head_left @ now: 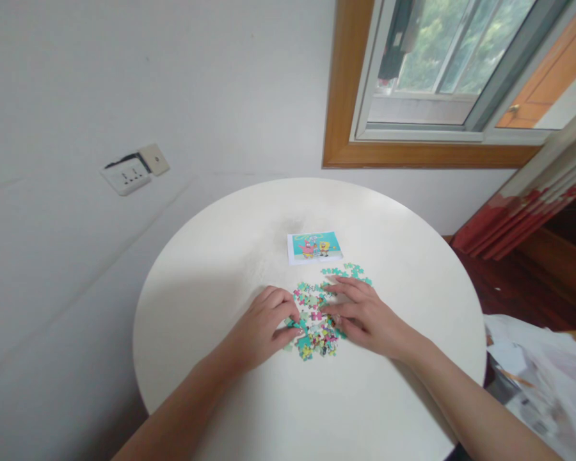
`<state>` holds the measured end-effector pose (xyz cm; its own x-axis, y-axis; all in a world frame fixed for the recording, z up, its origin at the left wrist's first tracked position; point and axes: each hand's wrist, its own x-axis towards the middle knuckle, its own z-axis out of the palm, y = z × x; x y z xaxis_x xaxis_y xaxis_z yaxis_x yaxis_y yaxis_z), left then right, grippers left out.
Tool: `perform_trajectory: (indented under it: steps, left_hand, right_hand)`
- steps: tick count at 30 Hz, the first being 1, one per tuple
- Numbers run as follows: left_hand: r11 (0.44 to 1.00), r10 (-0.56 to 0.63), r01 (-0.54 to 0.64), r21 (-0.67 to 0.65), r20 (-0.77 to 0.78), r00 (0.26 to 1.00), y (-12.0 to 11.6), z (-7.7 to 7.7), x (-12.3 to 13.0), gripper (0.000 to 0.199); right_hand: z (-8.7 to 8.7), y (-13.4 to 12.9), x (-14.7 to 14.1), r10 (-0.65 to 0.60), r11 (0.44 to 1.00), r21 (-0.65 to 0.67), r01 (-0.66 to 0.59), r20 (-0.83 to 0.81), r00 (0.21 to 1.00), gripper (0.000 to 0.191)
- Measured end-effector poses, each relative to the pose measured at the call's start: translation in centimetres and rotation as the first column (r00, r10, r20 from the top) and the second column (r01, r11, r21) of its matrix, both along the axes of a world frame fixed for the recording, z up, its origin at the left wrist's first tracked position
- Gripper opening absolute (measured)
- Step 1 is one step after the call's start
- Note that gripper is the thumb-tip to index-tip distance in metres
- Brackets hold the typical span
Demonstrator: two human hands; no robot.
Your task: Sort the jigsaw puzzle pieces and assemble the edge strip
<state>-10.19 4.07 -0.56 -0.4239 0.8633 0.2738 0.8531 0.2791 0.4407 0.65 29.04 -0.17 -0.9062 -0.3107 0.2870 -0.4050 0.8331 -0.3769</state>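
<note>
Loose jigsaw puzzle pieces [322, 338] in teal, yellow and pink lie in a heap between my two hands. My left hand [270, 320] is at the heap's left side, its fingers curled and thumb stretched toward the pieces; whether a piece is pinched there I cannot make out. On the right side my right hand [360, 312] rests with fingers spread over the pieces, fingertips touching them. More teal pieces [354, 270] lie loosely beyond my right hand. A picture card [315, 248] with a pink starfish and a yellow sponge cartoon figure lies flat behind the pieces.
The round white table [211, 256] stands against a white wall with a socket plate [127, 175]. A wood-framed window [427, 153] is behind it. To the right hangs a red and cream curtain [504, 221], with white plastic bags [547, 378] below, beside the table.
</note>
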Motion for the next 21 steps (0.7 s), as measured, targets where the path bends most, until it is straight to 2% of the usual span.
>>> perform_trajectory:
  steps: [6, 13, 21]
  left_hand:
    - [1.000, 0.004, -0.004, -0.003, 0.001, 1.000, 0.1, 0.1, -0.1, 0.010]
    - [1.000, -0.002, 0.002, 0.002, 0.001, 1.000, 0.0, 0.2, 0.0, 0.009]
    - [1.000, -0.006, 0.006, -0.006, -0.010, 1.000, 0.0, 0.0, -0.1, 0.010]
  right_hand:
    - [-0.1, 0.2, 0.0, -0.022, 1.000, 0.006, 0.022, -0.025, 0.999, 0.041]
    - [-0.1, 0.5, -0.1, -0.068, 0.997, 0.019, 0.069, -0.052, 0.996, 0.039]
    - [0.6, 2.5, 0.4, -0.091, 0.992, 0.092, 0.088, 0.030, 0.995, 0.035]
